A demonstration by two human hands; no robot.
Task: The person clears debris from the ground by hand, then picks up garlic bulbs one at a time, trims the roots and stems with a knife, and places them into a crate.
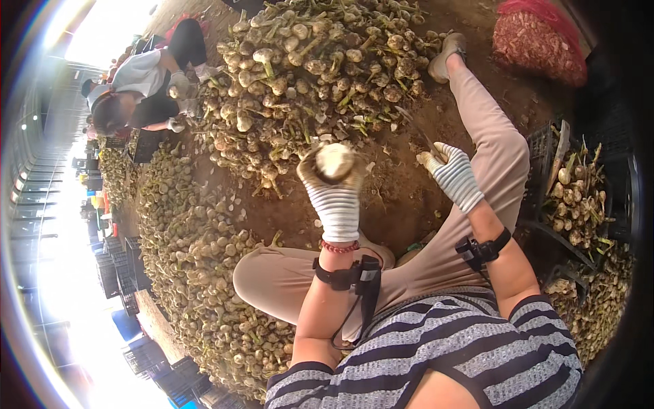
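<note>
**Garlic bulb held up in a gloved hand, blade ready beside it**

The person sat on bare earth with 1 leg stretched out. The left hand (335, 183), in a striped work glove, held a garlic bulb (334, 161) raised in front of the big garlic heap (320, 68); its fingers were curled round the bulb from below, cupping it so that only the pale top showed. The right hand (451, 174), gloved the same way, was closed on the handle of a knife (417, 131), the thin blade pointing up and away toward the heap, just right of the bulb but apart from it.

The bulb looked light, firm and dry, with papery skin that would likely flake and slide a little under cloth. A grip round its widest part seemed the surest hold; squeezing hard could split the cloves.

Left of the bulb ran a long bank of garlic (197, 273) along the ground. Beyond the heap, at its far left edge, another person (146, 92) bent over the pile with gloved hands. Right of the bulb, past the outstretched leg (487, 136), stood a dark crate (579, 198) holding stalked garlic, and a red mesh sack (538, 41) lay further up. Loose skins littered the earth between heap and knees.
</note>
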